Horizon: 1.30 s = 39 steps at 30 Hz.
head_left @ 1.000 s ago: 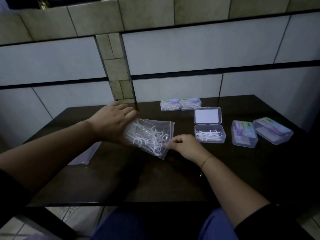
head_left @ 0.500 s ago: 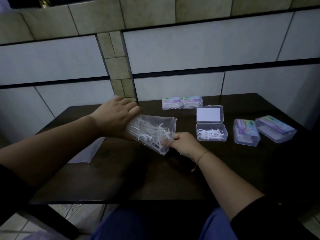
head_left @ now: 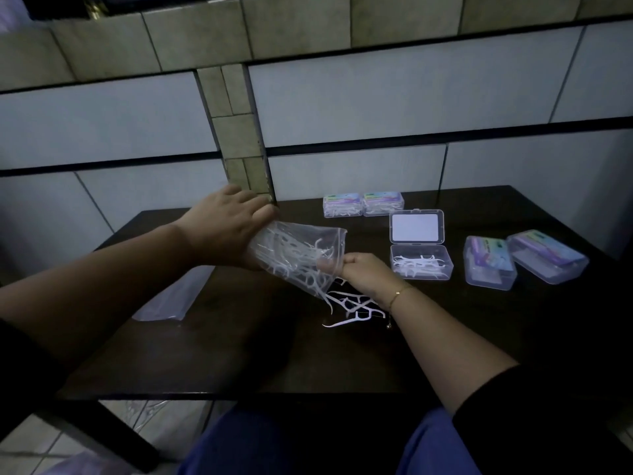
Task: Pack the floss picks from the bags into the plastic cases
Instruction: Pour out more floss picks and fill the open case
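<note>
On the dark table (head_left: 239, 354) in front of you, your left hand (head_left: 226, 231) grips the closed end of the bag (head_left: 298, 258), fingers curled over it, tilting its open mouth down towards your right. Your right hand (head_left: 363, 272) pinches the bag's mouth edge between thumb and curled fingers. Some picks (head_left: 352, 305) lie spilled on the table just under the mouth, beside your right wrist; more are inside the bag. Just right of your hand stands the open case (head_left: 421, 265), lid up, with a few picks in it. Two closed cases (head_left: 489, 262) (head_left: 548, 257) sit further right, touching or nearly so, and two more (head_left: 342, 204) (head_left: 383, 202) side by side against the wall (head_left: 376, 97). An empty flat bag (head_left: 171, 296) lies under your left forearm, partly hidden by it
</note>
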Motion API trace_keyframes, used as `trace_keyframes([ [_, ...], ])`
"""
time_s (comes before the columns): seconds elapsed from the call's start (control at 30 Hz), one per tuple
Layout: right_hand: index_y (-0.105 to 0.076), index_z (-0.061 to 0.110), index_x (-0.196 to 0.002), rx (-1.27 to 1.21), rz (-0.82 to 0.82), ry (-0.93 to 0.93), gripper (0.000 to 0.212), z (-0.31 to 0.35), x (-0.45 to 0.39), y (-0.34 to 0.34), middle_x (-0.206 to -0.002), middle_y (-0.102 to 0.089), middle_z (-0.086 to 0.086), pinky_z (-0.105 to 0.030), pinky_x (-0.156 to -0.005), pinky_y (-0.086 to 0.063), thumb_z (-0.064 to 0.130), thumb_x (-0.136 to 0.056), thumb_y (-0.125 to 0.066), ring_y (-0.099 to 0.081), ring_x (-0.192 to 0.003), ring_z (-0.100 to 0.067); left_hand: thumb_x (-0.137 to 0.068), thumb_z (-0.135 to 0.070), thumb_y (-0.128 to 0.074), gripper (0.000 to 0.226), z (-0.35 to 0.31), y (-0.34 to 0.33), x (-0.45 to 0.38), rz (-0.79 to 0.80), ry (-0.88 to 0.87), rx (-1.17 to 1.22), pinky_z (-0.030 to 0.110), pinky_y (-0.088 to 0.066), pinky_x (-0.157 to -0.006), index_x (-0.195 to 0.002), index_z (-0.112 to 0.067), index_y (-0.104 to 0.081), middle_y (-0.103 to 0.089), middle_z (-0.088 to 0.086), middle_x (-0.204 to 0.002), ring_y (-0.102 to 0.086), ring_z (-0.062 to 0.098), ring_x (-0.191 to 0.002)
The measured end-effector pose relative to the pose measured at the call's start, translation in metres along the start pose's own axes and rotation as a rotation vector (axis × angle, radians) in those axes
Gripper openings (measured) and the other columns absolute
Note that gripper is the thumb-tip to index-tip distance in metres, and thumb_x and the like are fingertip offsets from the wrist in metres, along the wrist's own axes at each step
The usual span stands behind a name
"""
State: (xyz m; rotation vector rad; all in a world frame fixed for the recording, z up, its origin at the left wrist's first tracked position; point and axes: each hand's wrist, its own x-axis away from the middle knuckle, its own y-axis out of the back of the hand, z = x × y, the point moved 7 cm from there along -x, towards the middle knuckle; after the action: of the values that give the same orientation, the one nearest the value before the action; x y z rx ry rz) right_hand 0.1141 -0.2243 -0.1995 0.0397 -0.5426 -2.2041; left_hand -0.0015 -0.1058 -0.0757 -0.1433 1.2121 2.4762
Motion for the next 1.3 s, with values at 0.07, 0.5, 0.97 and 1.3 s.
trace_keyframes([
  [0.07,-0.074,0.019,-0.091,0.061,-0.032,-0.008,0.063,0.001,-0.004,-0.002,-0.104,-0.068,-0.002,-0.038,-0.092,-0.043,0.074,-0.061,-0.066,-0.059,-0.100,-0.023,-0.061,-0.067,-0.072,0.076,-0.001,0.001,-0.002,0.001,-0.013,-0.001,0.042,-0.049,-0.079,-0.111,-0.011,-0.056,-0.064,0.011,-0.099,-0.062,0.029,-0.085],
  [0.5,-0.060,0.016,-0.095,-0.016,-0.045,0.030,0.023,-0.008,-0.005,0.022,-0.094,-0.061,-0.003,-0.031,-0.076,-0.046,0.023,-0.078,-0.073,-0.057,-0.086,-0.017,-0.058,-0.057,-0.080,0.072,0.007,0.002,0.008,-0.019,0.011,0.000,0.041,-0.050,-0.076,-0.108,-0.011,-0.057,-0.065,0.011,-0.094,-0.062,0.028,-0.079],
  [0.97,-0.069,0.037,-0.079,0.647,-0.056,0.161,0.010,0.008,-0.007,-0.002,-0.118,-0.059,0.012,-0.035,-0.084,-0.018,0.039,-0.084,-0.061,-0.032,-0.122,-0.016,-0.057,-0.059,-0.080,0.078,0.015,-0.001,0.012,-0.032,0.034,-0.010,0.042,-0.050,-0.076,-0.110,-0.008,-0.056,-0.065,0.014,-0.096,-0.063,0.031,-0.081],
  [1.3,-0.062,0.041,-0.118,0.439,-0.003,0.057,0.060,0.008,-0.010,-0.016,-0.133,-0.047,-0.002,-0.037,-0.088,-0.024,0.079,-0.073,-0.047,-0.032,-0.126,-0.031,-0.057,-0.057,-0.080,0.079,0.022,0.002,0.011,-0.063,0.019,-0.004,0.042,-0.049,-0.076,-0.112,-0.012,-0.047,-0.065,0.014,-0.097,-0.063,0.032,-0.082],
])
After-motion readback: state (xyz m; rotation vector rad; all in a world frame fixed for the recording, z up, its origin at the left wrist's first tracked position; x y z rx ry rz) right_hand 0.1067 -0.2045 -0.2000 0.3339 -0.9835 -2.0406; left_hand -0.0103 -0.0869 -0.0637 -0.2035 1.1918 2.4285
